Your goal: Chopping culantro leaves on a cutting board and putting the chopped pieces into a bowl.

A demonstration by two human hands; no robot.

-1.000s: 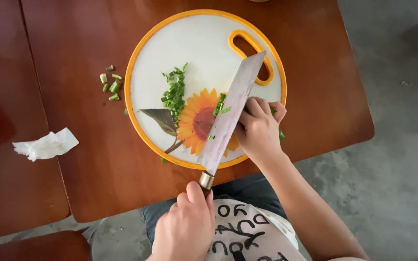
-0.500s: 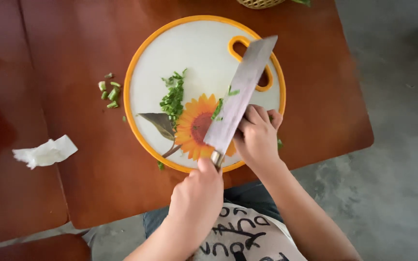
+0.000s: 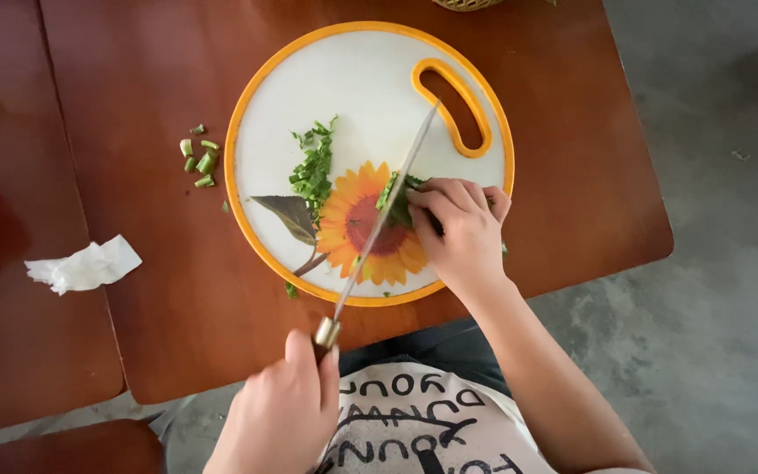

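Note:
A round white cutting board (image 3: 353,79) with an orange rim and a sunflower print lies on a dark red-brown table (image 3: 133,290). My left hand (image 3: 278,412) grips the handle of a cleaver-style knife (image 3: 388,206) near the table's front edge. The blade stands on edge across the board. My right hand (image 3: 460,230) presses a small bunch of green leaves (image 3: 396,197) against the board, right next to the blade. Left of the blade sits a pile of chopped greens (image 3: 313,167).
Several cut green stem bits (image 3: 199,158) lie on the table just left of the board. A crumpled white tissue (image 3: 85,266) rests on a second table at the left. A woven basket's edge (image 3: 467,3) shows at the top. Grey floor lies to the right.
The knife, earlier tilted with its flat side showing, now stands edge-down beside the bunch. My left hand has drawn back toward me. My right hand stays on the greens.

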